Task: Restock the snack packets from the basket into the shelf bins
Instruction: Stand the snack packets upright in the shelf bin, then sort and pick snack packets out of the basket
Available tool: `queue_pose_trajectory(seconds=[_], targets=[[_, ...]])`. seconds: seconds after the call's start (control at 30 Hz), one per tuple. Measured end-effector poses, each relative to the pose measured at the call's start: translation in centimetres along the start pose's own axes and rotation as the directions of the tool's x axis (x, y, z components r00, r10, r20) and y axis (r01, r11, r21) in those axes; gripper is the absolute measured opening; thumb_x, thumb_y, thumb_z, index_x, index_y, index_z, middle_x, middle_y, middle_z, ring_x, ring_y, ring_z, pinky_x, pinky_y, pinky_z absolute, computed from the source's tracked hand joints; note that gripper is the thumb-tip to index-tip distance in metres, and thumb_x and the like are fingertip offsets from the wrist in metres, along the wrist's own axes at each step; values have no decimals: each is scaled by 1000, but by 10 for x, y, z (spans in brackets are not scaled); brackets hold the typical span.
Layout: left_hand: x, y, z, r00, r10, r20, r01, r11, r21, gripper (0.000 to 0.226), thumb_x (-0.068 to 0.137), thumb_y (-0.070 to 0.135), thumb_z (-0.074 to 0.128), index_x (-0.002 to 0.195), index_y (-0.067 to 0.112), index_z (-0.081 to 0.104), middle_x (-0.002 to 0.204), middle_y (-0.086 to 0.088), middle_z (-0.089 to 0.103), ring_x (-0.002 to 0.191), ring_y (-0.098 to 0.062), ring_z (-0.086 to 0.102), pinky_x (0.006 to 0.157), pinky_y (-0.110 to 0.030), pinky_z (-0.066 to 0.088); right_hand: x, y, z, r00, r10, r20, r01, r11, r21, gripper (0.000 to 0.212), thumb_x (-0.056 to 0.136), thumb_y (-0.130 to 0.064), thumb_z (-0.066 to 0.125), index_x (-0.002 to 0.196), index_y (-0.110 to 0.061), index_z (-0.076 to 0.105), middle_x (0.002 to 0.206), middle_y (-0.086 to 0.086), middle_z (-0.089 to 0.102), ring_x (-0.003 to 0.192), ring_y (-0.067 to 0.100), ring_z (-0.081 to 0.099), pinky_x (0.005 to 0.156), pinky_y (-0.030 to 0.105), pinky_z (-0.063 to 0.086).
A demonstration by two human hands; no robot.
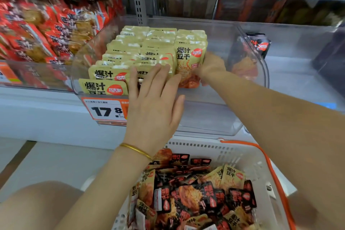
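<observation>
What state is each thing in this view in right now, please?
Clear bin, partly filled, right side bare.
Beige packets, upright in rows.
Left hand, fingers straight, touching the middle row.
Right hand, grips right-row packet.
Basket, holds loose packets, black and beige.

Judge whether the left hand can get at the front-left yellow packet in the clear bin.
Probably yes: the left hand lies open on the neighbouring row, the front-left yellow packet stands uncovered beside it, and the clear bin is open-topped.
</observation>
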State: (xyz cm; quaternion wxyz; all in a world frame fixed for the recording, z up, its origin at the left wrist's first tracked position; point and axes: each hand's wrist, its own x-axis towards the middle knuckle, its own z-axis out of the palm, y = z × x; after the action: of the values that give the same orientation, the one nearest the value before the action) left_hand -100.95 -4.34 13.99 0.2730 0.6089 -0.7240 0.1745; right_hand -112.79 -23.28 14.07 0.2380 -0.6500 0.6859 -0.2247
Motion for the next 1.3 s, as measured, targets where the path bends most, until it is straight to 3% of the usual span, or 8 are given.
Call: queue_pose_trajectory(seconds=[0.3,0.43,0.53,0.73,0.87,1.03,1.2,1.3], targets=[[-7,5,-4,985,65,-162,-74,996,-52,37,97,24,39,121,4,60,136,-14,51,135,-30,38,115,-56,12,-34,-13,-38,996,-74,58,63,983,171,36,77,-16,76,96,-9,47,113,17,60,103,31,62,82,39,55],[-24,21,-7,941,198,-275,-230,969,-91,26,92,12,48,108,2,66,125,-15,59,119,-32,48,108,-51,29,-119,-11,-79,943,-320,-85,331,908,256,38,78,-13,74,75,-21,38,80,12,62,64,13,62,49,23,41],[-49,38,1,957,222,-185,-247,961,-123,21,89,10,52,102,5,67,114,-11,64,109,-30,51,95,-46,35,-188,29,-89,907,-407,107,341,860,381,27,80,-5,70,72,-18,47,57,5,54,39,7,54,37,23,41],[-83,49,34,957,260,128,-235,954,-185,25,84,13,51,103,12,66,111,-3,64,109,-23,47,91,-38,33,-211,144,-7,805,-80,588,45,996,75,2,89,-5,61,87,-5,61,64,6,60,58,18,65,48,22,51],[-93,47,55,939,269,215,-218,948,-232,24,82,10,53,102,10,66,108,-3,65,106,-23,46,87,-37,33,-202,193,48,741,7,671,148,974,-174,9,89,-10,59,89,-9,68,85,0,64,73,16,59,73,37,56],[-99,51,71,905,311,291,-236,935,-266,24,83,12,50,102,11,65,107,-3,64,105,-25,46,89,-39,35,-191,222,64,723,101,683,131,952,-279,15,90,-9,58,98,-4,69,110,10,66,81,21,58,70,32,50],[-100,58,79,878,348,329,-258,923,-286,26,83,12,49,103,12,65,107,-2,63,105,-25,47,88,-40,35,-191,230,64,527,189,829,50,966,-252,20,86,-31,68,89,-11,68,88,5,66,77,18,63,62,29,54],[-100,61,84,868,370,331,-275,914,-299,26,82,12,49,103,12,65,107,-3,64,105,-25,46,87,-39,34,-203,230,74,457,176,872,304,890,-339,35,84,-30,69,58,-13,54,63,2,56,61,18,52,66,30,47]])
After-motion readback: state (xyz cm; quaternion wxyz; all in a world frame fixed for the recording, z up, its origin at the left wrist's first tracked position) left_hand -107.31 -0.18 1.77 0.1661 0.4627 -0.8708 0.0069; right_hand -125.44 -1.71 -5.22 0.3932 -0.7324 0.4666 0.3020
